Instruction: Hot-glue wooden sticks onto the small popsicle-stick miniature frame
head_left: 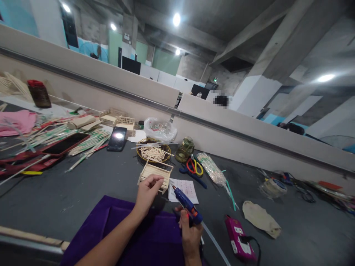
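My left hand (146, 194) has its thumb and fingers brought together at the near edge of a small bench-like frame made of wooden sticks (155, 173). Whatever sits between the fingertips is hidden. In my right hand (191, 236) is a blue hot glue gun (187, 203), its nozzle pointing up and left toward the frame, with a long clear glue stick (215, 244) trailing from its back. A printed paper (185, 189) lies just beyond the nozzle. Purple cloth (124, 225) spreads beneath both forearms.
Behind the frame stands a basket of short sticks (152, 152), beside a glass jar (184, 149). Scissors (195, 166) and bagged sticks (212, 169) lie rightward. A magenta power strip (239, 238) is at front right. Phones (117, 138) and stick bundles (91, 142) occupy the left.
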A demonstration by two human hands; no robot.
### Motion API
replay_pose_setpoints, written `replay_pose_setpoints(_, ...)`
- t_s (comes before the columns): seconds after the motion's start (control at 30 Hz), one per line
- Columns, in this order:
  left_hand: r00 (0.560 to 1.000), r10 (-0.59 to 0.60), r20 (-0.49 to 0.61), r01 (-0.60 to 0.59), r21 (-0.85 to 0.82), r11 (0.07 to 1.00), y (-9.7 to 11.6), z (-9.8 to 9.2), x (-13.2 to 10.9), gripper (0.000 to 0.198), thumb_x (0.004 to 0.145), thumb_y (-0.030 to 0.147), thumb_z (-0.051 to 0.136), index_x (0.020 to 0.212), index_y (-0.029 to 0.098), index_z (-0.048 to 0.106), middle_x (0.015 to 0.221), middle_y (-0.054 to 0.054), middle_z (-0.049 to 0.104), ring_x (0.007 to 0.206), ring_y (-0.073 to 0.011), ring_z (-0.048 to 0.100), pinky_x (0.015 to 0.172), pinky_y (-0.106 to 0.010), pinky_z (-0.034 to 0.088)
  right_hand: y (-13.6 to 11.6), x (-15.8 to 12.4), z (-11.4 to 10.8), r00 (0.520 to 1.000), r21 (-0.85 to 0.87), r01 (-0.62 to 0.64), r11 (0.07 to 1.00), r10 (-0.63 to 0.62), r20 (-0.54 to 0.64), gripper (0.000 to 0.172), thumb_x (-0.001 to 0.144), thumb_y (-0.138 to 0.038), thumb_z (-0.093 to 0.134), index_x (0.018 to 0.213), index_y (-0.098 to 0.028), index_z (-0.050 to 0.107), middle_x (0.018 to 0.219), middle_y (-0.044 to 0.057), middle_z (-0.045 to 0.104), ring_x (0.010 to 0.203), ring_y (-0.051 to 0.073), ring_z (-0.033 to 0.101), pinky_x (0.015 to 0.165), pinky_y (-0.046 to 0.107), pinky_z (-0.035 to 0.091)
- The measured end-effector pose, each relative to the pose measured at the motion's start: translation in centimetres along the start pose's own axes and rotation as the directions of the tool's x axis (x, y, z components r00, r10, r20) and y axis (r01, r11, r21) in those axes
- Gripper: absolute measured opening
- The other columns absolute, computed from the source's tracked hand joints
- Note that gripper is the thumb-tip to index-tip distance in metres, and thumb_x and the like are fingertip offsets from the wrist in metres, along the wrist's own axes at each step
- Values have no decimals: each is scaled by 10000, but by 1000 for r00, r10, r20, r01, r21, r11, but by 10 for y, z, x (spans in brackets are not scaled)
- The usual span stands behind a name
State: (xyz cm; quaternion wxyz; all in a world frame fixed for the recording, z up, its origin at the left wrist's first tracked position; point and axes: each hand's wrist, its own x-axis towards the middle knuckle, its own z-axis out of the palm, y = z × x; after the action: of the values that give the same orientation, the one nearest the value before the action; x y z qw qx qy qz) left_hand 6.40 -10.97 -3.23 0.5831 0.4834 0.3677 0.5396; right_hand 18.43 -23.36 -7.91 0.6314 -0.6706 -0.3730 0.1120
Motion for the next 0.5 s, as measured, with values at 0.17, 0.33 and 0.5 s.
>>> replay_pose_setpoints(0.17, 972, 233, 41, -236, 154, 959, 0, -2, 1, 126, 755, 294, 681, 781, 198, 758, 788, -46, 640, 629, -143, 533, 581, -231, 412, -5, 15, -4, 997, 245, -62, 968, 69, -20, 424, 875, -534, 554, 907, -133, 686, 566, -8, 565, 502, 123, 486, 544, 256, 434)
replay_pose_setpoints(0.33, 969, 210, 130, -231, 172, 958, -3, 0, -2, 153, 792, 294, 647, 866, 221, 760, 865, -64, 668, 668, -170, 565, 593, -242, 424, -1, 29, 1, 952, 479, -287, 830, 302, 48, 479, 825, -573, 594, 993, -127, 643, 592, -30, 536, 476, 111, 493, 470, 231, 417)
replay_pose_setpoints(0.5, 934, 284, 217, -332, 231, 915, -7, 0, -2, 164, 813, 246, 614, 899, 236, 753, 887, -69, 683, 801, -205, 608, 719, -273, 452, 0, 39, 7, 914, 512, -371, 775, 401, 57, 515, 754, -626, 635, 900, -132, 640, 600, -31, 542, 440, 87, 458, 417, 208, 385)
